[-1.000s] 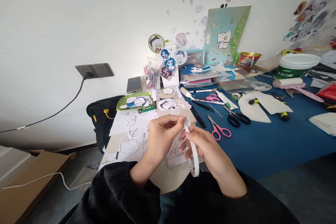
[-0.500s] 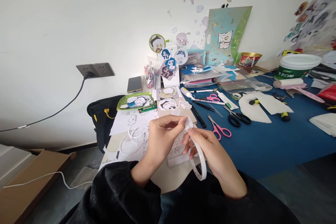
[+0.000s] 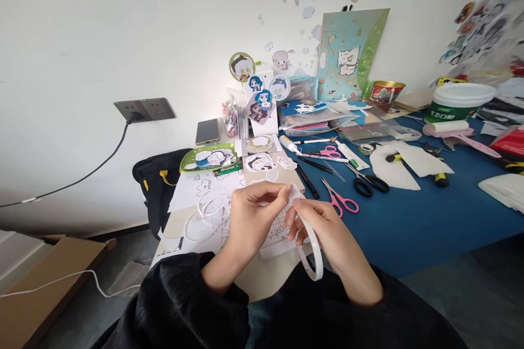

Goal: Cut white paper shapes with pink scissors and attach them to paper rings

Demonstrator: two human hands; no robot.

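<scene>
Over the front of the table, my two hands meet at a thin white band (image 3: 315,253) bent into a loop. My right hand (image 3: 327,226) is closed on the band near its top, and the loop hangs down below the fingers. With thumb and fingertips pinched, my left hand (image 3: 256,215) grips a small white rounded piece (image 3: 293,192) at the band's upper end. Whether this piece is part of the band I cannot tell. Beneath the hands lies a sheet printed with a grid (image 3: 276,237), partly hidden. Left of my left hand are several loose white rings (image 3: 200,223).
Pink scissors (image 3: 339,199), black scissors (image 3: 364,182) and a black cutter (image 3: 307,180) lie to the right on the blue mat (image 3: 401,229). A green tray (image 3: 188,159) of cut-outs stands at the left, with a phone (image 3: 208,132) behind. A white tub (image 3: 460,103) stands farther right.
The hands keep almost the same grip and pose on the white band. The whole view has shifted slightly, so the table things appear a little farther left.
</scene>
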